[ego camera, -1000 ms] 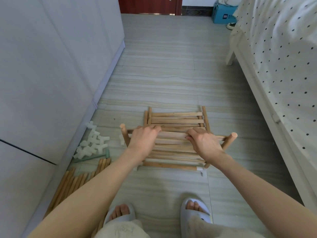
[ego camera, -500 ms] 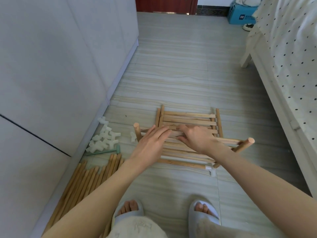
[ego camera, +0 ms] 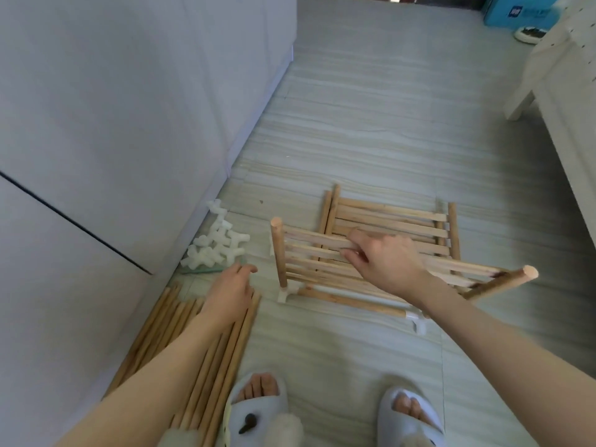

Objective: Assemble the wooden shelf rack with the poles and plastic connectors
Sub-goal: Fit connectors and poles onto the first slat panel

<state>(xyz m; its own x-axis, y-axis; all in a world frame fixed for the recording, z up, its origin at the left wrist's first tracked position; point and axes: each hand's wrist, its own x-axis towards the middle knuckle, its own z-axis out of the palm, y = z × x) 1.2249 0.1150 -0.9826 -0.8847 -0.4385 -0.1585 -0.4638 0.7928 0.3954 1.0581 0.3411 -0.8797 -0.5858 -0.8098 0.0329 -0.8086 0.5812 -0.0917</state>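
Observation:
A slatted wooden shelf panel (ego camera: 309,269) with two upright poles stands tilted on the floor. White plastic connectors (ego camera: 285,293) sit at its near corners. My right hand (ego camera: 383,259) grips its upper slats in the middle. Behind it a second slatted panel (ego camera: 393,217) lies flat. My left hand (ego camera: 230,290) hovers with relaxed fingers and holds nothing, over the far ends of the loose wooden poles (ego camera: 200,346), just short of the pile of white plastic connectors (ego camera: 217,245) by the wall.
A grey cabinet front (ego camera: 113,124) runs along the left. A bed with a dotted cover (ego camera: 567,101) stands at the right. A blue box (ego camera: 522,11) and a slipper lie at the far end. My slippered feet (ego camera: 325,414) stand near the bottom edge.
My left hand has left the shelf panel and moved left and down toward the connector pile. My right hand has stayed on the slats. The view has swung to the left.

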